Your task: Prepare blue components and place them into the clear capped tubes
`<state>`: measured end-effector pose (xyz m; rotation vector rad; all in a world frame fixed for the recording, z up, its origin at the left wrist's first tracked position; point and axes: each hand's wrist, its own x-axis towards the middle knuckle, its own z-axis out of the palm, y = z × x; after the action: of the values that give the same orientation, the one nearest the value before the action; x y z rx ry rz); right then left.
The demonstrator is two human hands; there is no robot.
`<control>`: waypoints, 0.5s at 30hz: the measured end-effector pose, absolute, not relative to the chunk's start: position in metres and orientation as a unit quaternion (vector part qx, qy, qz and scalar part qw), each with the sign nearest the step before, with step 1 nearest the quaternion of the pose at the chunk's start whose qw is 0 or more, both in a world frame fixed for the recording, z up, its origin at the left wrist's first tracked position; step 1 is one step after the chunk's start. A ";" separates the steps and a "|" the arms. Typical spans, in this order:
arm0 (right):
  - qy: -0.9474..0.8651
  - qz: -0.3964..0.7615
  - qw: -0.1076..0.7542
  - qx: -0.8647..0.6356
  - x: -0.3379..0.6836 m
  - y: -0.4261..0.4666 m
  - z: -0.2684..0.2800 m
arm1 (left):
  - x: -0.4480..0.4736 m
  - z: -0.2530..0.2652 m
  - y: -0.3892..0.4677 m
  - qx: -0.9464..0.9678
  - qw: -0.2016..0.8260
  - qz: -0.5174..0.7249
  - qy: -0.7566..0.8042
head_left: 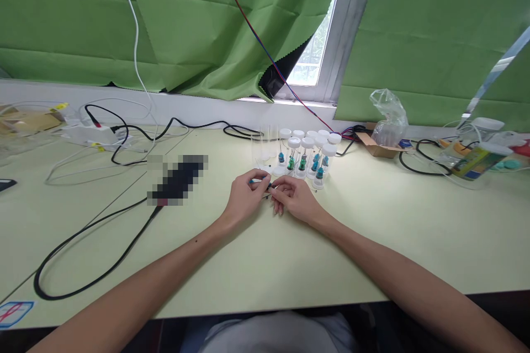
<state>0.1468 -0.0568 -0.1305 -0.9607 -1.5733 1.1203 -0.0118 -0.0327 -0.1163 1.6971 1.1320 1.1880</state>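
My left hand (243, 197) is closed in a pinch on a small blue part (255, 181), most of it hidden by the fingers. Thumb and index finger of my right hand (301, 199) close on a tiny dark piece (271, 186) at the end of that part; its exact kind is too small to tell. The two hands nearly meet low over the table. Just beyond them stand several clear tubes with white caps (306, 143), holding blue and green parts (302, 163). Uncapped clear tubes (257, 149) stand to their left.
A black cable (120, 253) loops over the pale table (232, 276) at left, reaching a pixelated dark object (178, 179). A small cardboard box (379, 146) with a plastic bag stands back right, near a yellow-green container (476, 162). Green curtains (199, 22) hang behind.
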 end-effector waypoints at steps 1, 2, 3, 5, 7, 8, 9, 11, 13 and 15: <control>-0.644 0.456 0.472 -0.394 0.147 -0.057 -0.130 | -0.012 -0.116 -0.033 0.665 0.380 0.465 0.444; -0.645 0.453 0.472 -0.396 0.147 -0.057 -0.130 | -0.011 -0.116 -0.033 0.665 0.380 0.465 0.444; -0.646 0.450 0.473 -0.397 0.147 -0.057 -0.129 | -0.011 -0.116 -0.033 0.665 0.380 0.465 0.444; -0.647 0.444 0.474 -0.399 0.147 -0.058 -0.128 | -0.011 -0.116 -0.034 0.663 0.380 0.466 0.446; -0.648 0.439 0.474 -0.403 0.147 -0.058 -0.128 | -0.010 -0.116 -0.034 0.662 0.380 0.466 0.447; -0.648 0.438 0.473 -0.405 0.147 -0.057 -0.128 | -0.010 -0.116 -0.034 0.662 0.381 0.466 0.447; -0.649 0.436 0.473 -0.406 0.147 -0.057 -0.128 | -0.011 -0.116 -0.034 0.662 0.381 0.465 0.447; -0.649 0.435 0.475 -0.406 0.148 -0.056 -0.129 | -0.011 -0.116 -0.033 0.663 0.380 0.464 0.448; -0.647 0.436 0.479 -0.402 0.148 -0.055 -0.130 | -0.011 -0.116 -0.033 0.663 0.377 0.464 0.450; -0.646 0.435 0.482 -0.402 0.149 -0.054 -0.131 | -0.011 -0.115 -0.033 0.663 0.376 0.465 0.450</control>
<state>0.1485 -0.0538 -0.1315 -0.9804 -1.5743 1.0597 -0.0108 -0.0331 -0.1155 1.6963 1.1511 1.1902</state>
